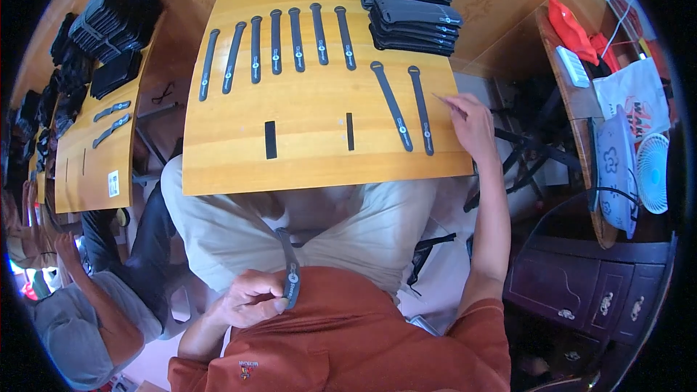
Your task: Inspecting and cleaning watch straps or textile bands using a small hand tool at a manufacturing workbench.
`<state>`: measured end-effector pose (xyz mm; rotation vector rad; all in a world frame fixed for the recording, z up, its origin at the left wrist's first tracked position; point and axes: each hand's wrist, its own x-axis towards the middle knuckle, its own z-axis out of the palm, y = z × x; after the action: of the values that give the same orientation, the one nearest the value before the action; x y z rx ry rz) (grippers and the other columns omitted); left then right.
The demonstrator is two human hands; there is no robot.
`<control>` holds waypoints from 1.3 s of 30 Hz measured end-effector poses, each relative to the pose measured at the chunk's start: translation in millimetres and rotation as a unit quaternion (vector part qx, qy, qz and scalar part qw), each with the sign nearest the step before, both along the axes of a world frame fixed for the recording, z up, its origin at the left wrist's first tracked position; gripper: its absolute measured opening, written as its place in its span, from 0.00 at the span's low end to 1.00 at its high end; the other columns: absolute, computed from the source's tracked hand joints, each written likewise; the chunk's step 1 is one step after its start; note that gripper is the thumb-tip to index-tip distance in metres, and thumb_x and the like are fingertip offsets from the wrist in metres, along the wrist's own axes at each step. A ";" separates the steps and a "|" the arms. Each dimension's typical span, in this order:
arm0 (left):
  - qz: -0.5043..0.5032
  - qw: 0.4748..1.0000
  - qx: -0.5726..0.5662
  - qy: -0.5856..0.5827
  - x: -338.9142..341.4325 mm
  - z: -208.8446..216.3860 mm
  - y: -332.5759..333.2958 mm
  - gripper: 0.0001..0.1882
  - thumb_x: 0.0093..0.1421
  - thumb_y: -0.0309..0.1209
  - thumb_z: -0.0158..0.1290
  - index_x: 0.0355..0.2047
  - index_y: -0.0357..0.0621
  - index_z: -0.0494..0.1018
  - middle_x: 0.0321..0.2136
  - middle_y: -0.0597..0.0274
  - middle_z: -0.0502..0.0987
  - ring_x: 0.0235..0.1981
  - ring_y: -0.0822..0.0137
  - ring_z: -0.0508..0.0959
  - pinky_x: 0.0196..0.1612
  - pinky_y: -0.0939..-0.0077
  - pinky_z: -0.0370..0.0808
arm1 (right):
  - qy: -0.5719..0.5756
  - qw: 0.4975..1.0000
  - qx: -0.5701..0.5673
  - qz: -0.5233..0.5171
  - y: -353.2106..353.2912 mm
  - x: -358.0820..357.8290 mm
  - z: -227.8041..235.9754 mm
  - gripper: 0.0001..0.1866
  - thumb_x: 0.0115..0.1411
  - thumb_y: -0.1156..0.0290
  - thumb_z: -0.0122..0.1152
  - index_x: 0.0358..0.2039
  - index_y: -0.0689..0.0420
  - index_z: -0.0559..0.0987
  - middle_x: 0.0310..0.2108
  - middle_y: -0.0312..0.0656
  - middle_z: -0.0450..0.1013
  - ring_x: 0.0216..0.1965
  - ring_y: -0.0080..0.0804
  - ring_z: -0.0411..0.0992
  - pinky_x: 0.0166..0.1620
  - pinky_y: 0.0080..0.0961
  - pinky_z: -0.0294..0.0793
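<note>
My left hand (253, 299) is closed on one end of a dark grey hook-and-loop strap (292, 279), held over my lap with its other end reaching toward the table. At the table's right edge, my right hand (473, 125) has its fingers pinched; a thin tip shows at them, too small to name. Closest to that hand lies a strap with a slotted round head (421, 110). Another strap (393, 109) lies beside it at a slant. Farther back, several similar straps (276, 42) lie in a row on the wooden table (312, 167).
Two black strips (271, 139) (350, 132) are on the near tabletop. Bundled straps (415, 25) are stacked at the back right. At left, a person (94, 312) sits by another table (94, 192) with black stacks. A side table at right holds a small fan (652, 173).
</note>
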<state>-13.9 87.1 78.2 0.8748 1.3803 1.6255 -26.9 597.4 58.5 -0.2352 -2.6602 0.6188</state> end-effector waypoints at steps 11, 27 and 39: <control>0.017 1.000 -0.008 -0.001 3.5 -1.0 10.4 0.07 0.64 0.23 0.57 0.29 0.36 0.73 0.25 0.58 0.77 0.24 0.65 0.75 0.28 0.70 0.69 | -0.068 0.982 0.173 -0.019 33.4 -118.6 -25.4 0.16 0.65 0.76 0.51 0.49 0.52 0.84 0.49 0.41 0.78 0.49 0.44 0.74 0.54 0.38 0.75; 0.026 0.996 -0.054 -0.062 -12.9 1.6 32.0 0.09 0.68 0.26 0.54 0.30 0.38 0.70 0.24 0.62 0.72 0.25 0.68 0.70 0.29 0.71 0.67 | -0.044 0.935 -0.255 0.243 -124.1 -0.5 29.6 0.17 0.55 0.77 0.67 0.47 0.59 0.81 0.51 0.47 0.78 0.47 0.44 0.79 0.51 0.35 0.77; 0.112 0.993 -0.004 -0.043 -9.7 0.5 36.1 0.07 0.69 0.31 0.55 0.37 0.40 0.71 0.26 0.63 0.73 0.27 0.72 0.71 0.31 0.73 0.69 | 0.013 0.895 -0.250 0.370 -238.7 43.8 4.0 0.17 0.51 0.86 0.62 0.42 0.62 0.80 0.33 0.48 0.81 0.34 0.42 0.82 0.38 0.36 0.83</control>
<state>-23.6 123.3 78.7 0.6555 1.4639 1.8023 16.9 358.7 62.4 0.6831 -2.4545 1.5208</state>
